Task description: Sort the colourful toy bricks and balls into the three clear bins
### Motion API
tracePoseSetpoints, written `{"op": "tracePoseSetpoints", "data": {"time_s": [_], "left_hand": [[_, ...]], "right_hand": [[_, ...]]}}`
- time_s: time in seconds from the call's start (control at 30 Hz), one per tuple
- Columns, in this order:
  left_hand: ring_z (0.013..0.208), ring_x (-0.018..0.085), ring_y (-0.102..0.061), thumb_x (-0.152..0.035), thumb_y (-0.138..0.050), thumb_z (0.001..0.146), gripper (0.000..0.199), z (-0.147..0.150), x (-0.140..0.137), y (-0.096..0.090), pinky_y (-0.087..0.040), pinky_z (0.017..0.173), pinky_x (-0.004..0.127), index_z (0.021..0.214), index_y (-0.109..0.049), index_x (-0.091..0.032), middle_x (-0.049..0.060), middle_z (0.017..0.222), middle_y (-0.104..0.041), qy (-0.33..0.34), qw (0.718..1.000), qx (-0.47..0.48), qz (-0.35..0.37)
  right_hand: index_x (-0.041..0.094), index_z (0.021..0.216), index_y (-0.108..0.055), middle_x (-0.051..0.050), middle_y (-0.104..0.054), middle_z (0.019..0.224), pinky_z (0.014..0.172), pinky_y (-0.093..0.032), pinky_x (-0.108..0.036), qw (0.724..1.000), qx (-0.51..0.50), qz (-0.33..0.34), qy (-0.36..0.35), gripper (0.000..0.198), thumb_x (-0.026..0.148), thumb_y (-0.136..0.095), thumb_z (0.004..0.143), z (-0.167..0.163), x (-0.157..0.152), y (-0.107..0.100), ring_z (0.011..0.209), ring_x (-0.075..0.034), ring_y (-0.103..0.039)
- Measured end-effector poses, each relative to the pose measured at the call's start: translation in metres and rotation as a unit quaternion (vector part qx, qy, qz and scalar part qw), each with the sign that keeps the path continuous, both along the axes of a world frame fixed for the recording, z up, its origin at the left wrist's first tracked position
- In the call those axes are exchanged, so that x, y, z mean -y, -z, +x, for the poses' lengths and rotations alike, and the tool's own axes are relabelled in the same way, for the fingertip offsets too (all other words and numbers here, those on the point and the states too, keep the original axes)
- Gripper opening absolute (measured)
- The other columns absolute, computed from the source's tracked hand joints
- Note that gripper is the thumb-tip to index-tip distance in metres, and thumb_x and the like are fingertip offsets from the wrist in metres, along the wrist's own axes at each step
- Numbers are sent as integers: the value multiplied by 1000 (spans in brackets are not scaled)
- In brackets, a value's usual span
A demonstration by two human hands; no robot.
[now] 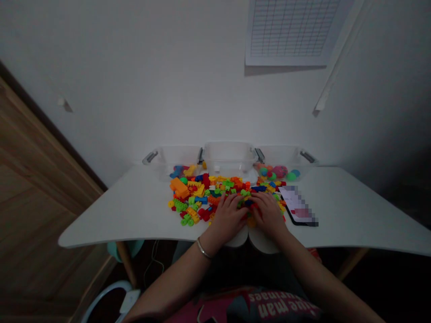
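Colourful plastic toy bricks (201, 200) lie in a loose heap on the white table, and both my hands are over its front right part. My left hand (229, 217), with a bangle on the wrist, rests palm down with its fingers spread over the bricks. Close beside it, my right hand (272, 215) has its fingers and thumb curled inward around small pieces. A dark blue brick (248, 202) shows between the two hands. Whatever the right fingertips grip is partly hidden. Left of the hands lies a larger orange block (179, 188).
Three clear plastic bins stand along the wall: the left bin (180, 154) holds coloured toys, the middle bin (230, 150) is see-through, the right bin (281, 154) holds small balls. A phone (296, 206) lies right of the heap on the white table (357, 211).
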State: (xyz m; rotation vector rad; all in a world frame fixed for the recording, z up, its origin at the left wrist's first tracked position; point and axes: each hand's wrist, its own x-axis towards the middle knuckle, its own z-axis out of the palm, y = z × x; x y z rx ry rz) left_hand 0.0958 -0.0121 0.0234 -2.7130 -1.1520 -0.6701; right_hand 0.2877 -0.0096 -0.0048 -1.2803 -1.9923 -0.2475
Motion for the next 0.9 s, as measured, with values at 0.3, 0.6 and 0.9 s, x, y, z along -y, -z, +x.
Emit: {"op": "tracePoseSetpoints", "data": {"time_s": [0.3,0.6,0.9], "left_hand": [[125,25,-47,-27,-61,87,12,4,-22,7,-34,110,53,96,-70,-27,7,133,-54,1,999,-15,35],[126,25,-46,-23,-58,87,21,6,-15,-4,-29,113,54,105,-68,-26,7,134,-55,12,999,-32,17],[127,27,-44,-38,-58,87,23,12,-4,2,-23,117,54,103,-69,-26,5,130,-56,72,996,-35,33]], "right_hand": [[21,114,-63,-12,-63,120,109,-33,-57,1000,5,0,24,32,21,-39,92,-6,-12,16,118,-28,-53],[22,117,-60,-10,-63,121,108,-32,-58,999,-7,10,35,32,22,-38,93,-5,-19,15,116,-26,-55],[20,108,-63,-10,-66,118,108,-33,-56,998,-27,16,54,27,22,-42,91,-5,-9,9,113,-26,-57]]}}
